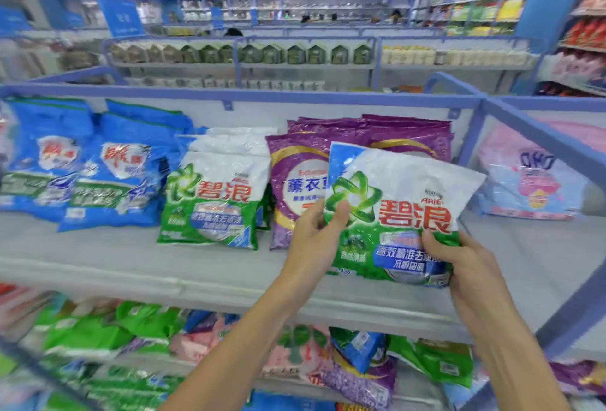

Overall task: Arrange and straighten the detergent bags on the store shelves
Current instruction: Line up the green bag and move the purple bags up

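Both hands were on it: a green-and-white bag was held up over the front of the shelf, in front of the purple bags, and part of their fronts was hidden by it. The left hand was clamped on the bag's left edge, with the thumb laid on the green star on the front and the fingers tucked behind. The right hand was clamped on the lower right corner, thumb on the front, fingers curled under. The bag was tilted, its top leaning to the right, and its printed face was turned to the camera. Just left of the purple bags, a green stack of matching bags was propped leaning back on the shelf. Further left, blue bags were laid in two overlapping piles. Past the divider on the right, a pink bag was seen in the next compartment. Down below, lower bags in green, pink, purple and blue were heaped at all angles. Much of the left side was blurred.
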The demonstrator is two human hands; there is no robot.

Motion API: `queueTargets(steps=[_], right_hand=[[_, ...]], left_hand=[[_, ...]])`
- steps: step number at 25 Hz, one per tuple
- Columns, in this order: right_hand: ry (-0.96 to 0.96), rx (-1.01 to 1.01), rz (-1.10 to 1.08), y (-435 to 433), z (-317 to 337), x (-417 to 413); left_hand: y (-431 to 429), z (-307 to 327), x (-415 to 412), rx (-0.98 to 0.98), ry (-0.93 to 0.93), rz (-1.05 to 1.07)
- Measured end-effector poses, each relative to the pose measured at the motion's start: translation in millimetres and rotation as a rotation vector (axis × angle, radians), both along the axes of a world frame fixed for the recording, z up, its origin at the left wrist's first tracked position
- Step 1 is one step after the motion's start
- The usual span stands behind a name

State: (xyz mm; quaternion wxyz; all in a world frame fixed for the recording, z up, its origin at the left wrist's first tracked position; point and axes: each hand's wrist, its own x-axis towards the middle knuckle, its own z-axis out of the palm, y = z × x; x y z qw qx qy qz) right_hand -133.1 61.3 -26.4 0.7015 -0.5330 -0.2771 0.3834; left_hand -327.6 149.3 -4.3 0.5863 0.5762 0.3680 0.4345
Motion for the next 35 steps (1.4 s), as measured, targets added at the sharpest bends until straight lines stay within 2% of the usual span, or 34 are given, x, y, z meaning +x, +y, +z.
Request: queueTargets(steps=[4, 8, 12, 14, 17, 19, 21, 23, 25, 29, 35], right_hand=[[-0.022, -0.065, 0.284, 31, 12, -65], [0.155, -0.060, 0.352, 78, 18, -139], [0.157, -0.107, 0.394, 128, 18, -209], [0.062, -0.152, 0.345, 146, 17, -232], [-0.454, -0.236, 0.160, 152, 10, -249], [-0.647, -0.218, 0.049, 140, 1, -248], [-0.693, -0.240, 0.098, 126, -3, -244], [-0.742, -0.314, 0.194, 119, -10, -247], [-0.807, -0.339, 0.165, 121, -17, -253], [-0.794, -0.351, 0.119, 132, -15, -257], [-0.771, -0.339, 0.093, 134, -14, -264]], left_hand=[[25, -10, -75, -0.164, -0.129, 0.181], [55, -13, -152, -0.172, -0.179, 0.316], [96, 0, -222, -0.225, -0.188, 0.362], [119, -1, -241, -0.243, -0.115, 0.358], [134, -13, -251, -0.082, 0.109, 0.409], [133, -24, -262, 0.010, 0.208, 0.425], [129, -26, -278, 0.011, 0.289, 0.258], [128, -28, -287, 0.015, 0.458, 0.071], [129, -31, -287, 0.055, 0.633, -0.019], [139, -25, -281, 0.137, 0.733, 0.023], [148, -21, -278, 0.156, 0.749, 0.046]])
